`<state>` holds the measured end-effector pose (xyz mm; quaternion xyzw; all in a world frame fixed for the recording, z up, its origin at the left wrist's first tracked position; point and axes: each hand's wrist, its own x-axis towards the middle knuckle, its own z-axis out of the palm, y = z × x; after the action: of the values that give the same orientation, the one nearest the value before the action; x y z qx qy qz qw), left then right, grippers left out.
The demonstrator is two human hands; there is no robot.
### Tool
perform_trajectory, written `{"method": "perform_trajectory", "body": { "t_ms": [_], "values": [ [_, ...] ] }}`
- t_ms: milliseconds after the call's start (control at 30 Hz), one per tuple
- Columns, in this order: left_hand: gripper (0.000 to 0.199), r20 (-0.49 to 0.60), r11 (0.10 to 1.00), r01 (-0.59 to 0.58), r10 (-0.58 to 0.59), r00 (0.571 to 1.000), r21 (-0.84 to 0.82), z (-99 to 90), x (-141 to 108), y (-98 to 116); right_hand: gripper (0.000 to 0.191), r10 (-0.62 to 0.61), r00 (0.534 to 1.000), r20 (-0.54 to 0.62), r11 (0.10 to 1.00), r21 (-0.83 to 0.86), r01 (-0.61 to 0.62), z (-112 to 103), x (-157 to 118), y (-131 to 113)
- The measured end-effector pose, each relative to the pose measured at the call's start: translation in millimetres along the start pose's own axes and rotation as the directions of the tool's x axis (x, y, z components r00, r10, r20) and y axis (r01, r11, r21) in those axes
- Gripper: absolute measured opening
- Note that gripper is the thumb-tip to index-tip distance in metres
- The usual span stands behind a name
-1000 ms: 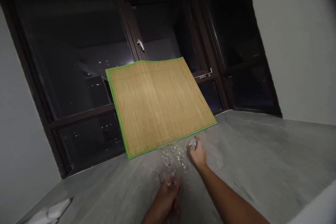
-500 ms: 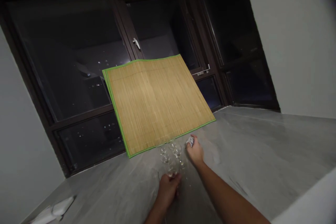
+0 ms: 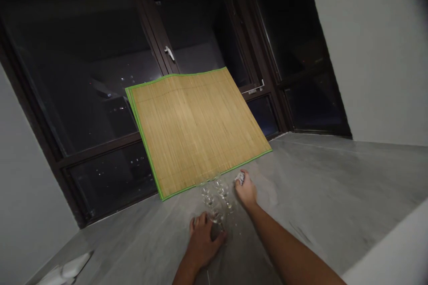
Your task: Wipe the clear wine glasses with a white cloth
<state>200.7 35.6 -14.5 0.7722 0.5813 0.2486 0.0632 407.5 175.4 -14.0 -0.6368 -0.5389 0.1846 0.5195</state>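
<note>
Several clear stemmed glasses (image 3: pixel 222 189) stand close together on the grey stone surface. My left hand (image 3: pixel 202 238) is beside the nearest glass (image 3: pixel 216 214), fingers apart, with the thumb close to its stem; whether it touches the glass is hard to make out. To the right of the group, my right hand (image 3: pixel 246 190) is closed around a crumpled white tissue or cloth (image 3: pixel 239 179). That hand is near the glasses but apart from them.
A bamboo mat (image 3: pixel 200 129) with green edging leans against the dark-framed window (image 3: pixel 147 22) behind the glasses. A white object (image 3: pixel 76 265), perhaps a packet, lies at the lower left. Pale walls (image 3: pixel 377 53) flank the window.
My left hand has opened from a closed grip near the nearest glass and shifted slightly left, fingers spreading. My right hand keeps the white wad in nearly the same place.
</note>
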Motion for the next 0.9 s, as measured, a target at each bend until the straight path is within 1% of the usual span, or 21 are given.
{"method": "perform_trajectory", "body": {
  "t_ms": [67,200,300,433,533,633,700,900],
  "values": [
    [0.056,0.028,1.0,-0.005,0.005,1.0,0.001,1.6,-0.7,-2.7,0.052,0.01,1.0,0.003,1.0,-0.003,-0.01,0.8,0.6,1.0],
    [0.055,0.047,0.999,-0.037,0.038,0.998,-0.023,1.7,-1.4,-4.6,0.051,0.037,0.999,0.011,0.999,-0.008,-0.037,2.5,2.0,3.0],
    [0.059,0.051,0.999,-0.047,0.048,0.998,-0.021,1.8,-1.5,-6.0,0.051,0.051,0.998,0.021,0.999,-0.013,-0.051,3.2,2.7,3.9],
    [0.065,0.057,0.998,-0.061,0.06,0.997,0.01,1.9,1.0,-5.1,0.05,0.037,0.999,0.034,0.999,-0.022,-0.037,3.7,2.8,3.9],
    [0.074,0.127,0.996,-0.038,0.027,0.991,0.083,-0.5,5.2,0.9,0.049,0.034,0.999,0.035,0.999,-0.036,-0.033,4.8,3.7,4.1],
    [0.077,0.224,0.984,0.001,-0.041,0.974,0.179,-5.6,10.8,8.1,0.05,0.046,0.998,0.036,0.998,-0.052,-0.044,7.0,5.0,4.8],
    [0.079,0.266,0.973,0.012,-0.074,0.961,0.23,-10.1,15.1,11.5,0.05,0.046,0.998,0.039,0.998,-0.055,-0.044,8.3,5.6,5.3],
    [0.086,0.341,0.966,-0.038,-0.054,0.939,0.257,-20.2,31.9,12.3,0.049,0.047,0.998,0.048,0.997,-0.069,-0.043,9.7,6.2,6.0]
  ]
}}
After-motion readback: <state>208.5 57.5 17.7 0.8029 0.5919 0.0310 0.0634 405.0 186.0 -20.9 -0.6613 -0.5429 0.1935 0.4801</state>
